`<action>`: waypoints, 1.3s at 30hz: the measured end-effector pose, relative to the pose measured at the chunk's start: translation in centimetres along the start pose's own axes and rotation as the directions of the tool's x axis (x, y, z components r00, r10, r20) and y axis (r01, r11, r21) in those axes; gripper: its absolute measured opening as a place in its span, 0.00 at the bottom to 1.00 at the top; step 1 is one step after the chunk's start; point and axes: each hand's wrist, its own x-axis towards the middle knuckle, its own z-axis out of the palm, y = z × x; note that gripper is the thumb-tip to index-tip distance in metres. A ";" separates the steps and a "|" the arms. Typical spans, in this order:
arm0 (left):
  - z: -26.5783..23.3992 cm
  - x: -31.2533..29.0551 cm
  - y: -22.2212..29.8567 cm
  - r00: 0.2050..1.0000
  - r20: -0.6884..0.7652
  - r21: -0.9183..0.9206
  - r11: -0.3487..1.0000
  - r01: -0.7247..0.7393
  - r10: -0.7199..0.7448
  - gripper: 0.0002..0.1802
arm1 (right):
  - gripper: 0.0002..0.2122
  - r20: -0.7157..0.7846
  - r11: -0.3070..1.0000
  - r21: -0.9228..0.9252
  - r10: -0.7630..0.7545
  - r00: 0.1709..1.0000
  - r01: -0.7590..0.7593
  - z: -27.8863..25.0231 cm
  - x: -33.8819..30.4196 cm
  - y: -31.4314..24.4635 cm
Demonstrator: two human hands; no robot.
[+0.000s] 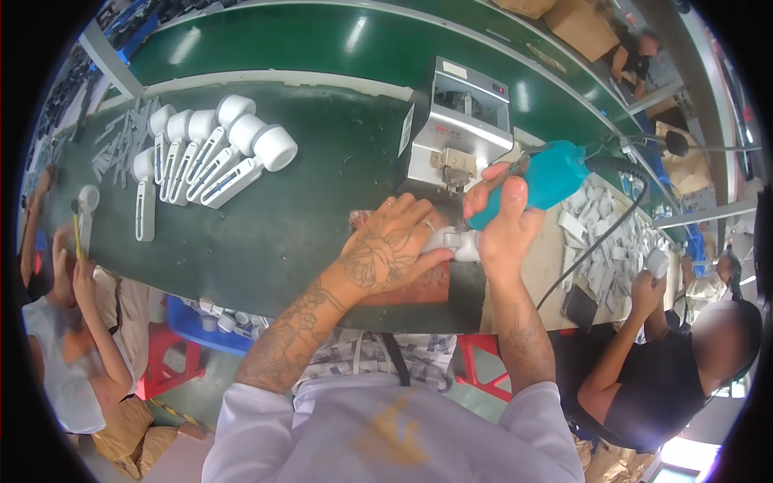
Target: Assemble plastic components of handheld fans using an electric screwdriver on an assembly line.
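My left hand [392, 245] presses down on a white plastic part [452, 240] near the table's front edge, its fingers wrapped around it; most of the part is hidden under my hands. Beneath lies a reddish mat [415, 291]. My right hand [509, 221] grips a teal electric screwdriver [538, 185], which is tilted with its front end toward the white part; its tip is hidden by my fingers. Just beyond my hands stands a grey and black box-shaped machine [459, 121] that looks like a screw feeder.
Several white round-headed devices with long handles [229, 161] lie on the green table at left, beside thin grey strips [121, 141]. Right are a pile of white parts [600, 233], a dark flat object [579, 306] and a hanging cable [596, 241]. Co-workers sit on both sides.
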 end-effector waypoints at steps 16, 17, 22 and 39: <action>-0.7 0.2 0.4 1.000 -0.012 -0.054 0.998 0.014 -0.015 0.18 | 0.19 0.011 0.991 0.006 -0.134 0.991 0.134 2.1 4.1 1.4; -0.6 0.1 0.3 1.000 -0.005 -0.061 0.998 0.005 -0.006 0.18 | 0.18 0.013 0.990 -0.023 -0.141 0.990 0.141 2.3 4.0 1.2; -0.7 0.2 0.0 1.000 0.003 -0.075 0.997 0.010 -0.010 0.18 | 0.24 -0.002 0.999 -0.015 -0.033 0.999 0.033 0.6 0.8 -2.1; -0.4 0.3 0.3 0.999 0.042 -0.084 0.996 0.034 -0.030 0.19 | 0.30 -0.007 0.999 0.032 -0.017 1.000 0.017 -1.4 -2.8 -0.3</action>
